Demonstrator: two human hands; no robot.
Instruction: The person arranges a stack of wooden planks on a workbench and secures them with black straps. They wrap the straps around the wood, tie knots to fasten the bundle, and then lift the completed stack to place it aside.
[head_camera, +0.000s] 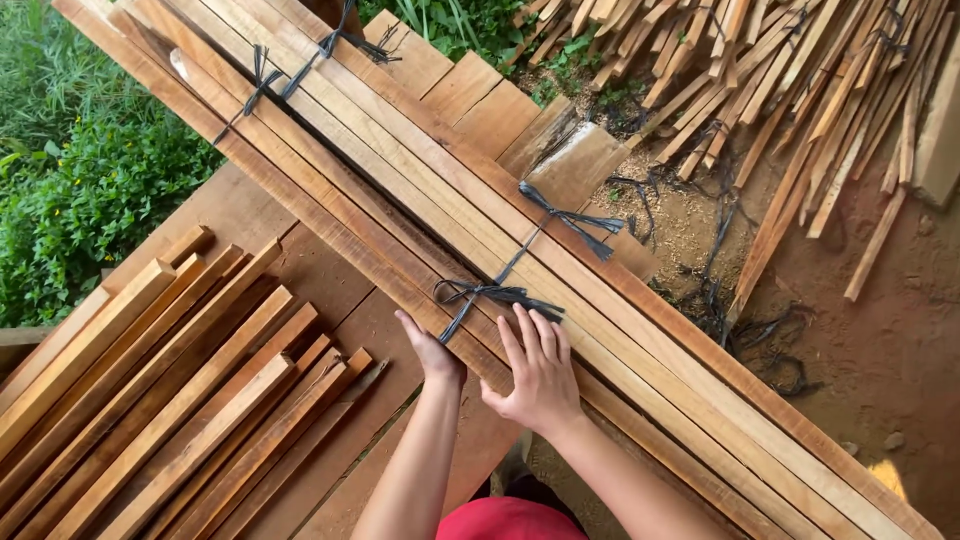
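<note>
Head view: both hands, left (432, 352) and right (540, 375), open flat, gripping nothing, at black strap knot (490, 294) on bundled slats (420, 170). Next: pinch knot ends.

An outdoor woodworking yard: tied bundles of wooden slats (520, 250), scattered offcuts (790, 90), dirt ground (880, 340).

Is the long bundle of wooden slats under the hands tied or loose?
Tied: black strapping is knotted around the slat bundle just above both hands.

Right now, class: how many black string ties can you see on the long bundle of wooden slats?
3: one by the hands, one mid-bundle, one at the far end. Others may be hidden underneath.
</note>
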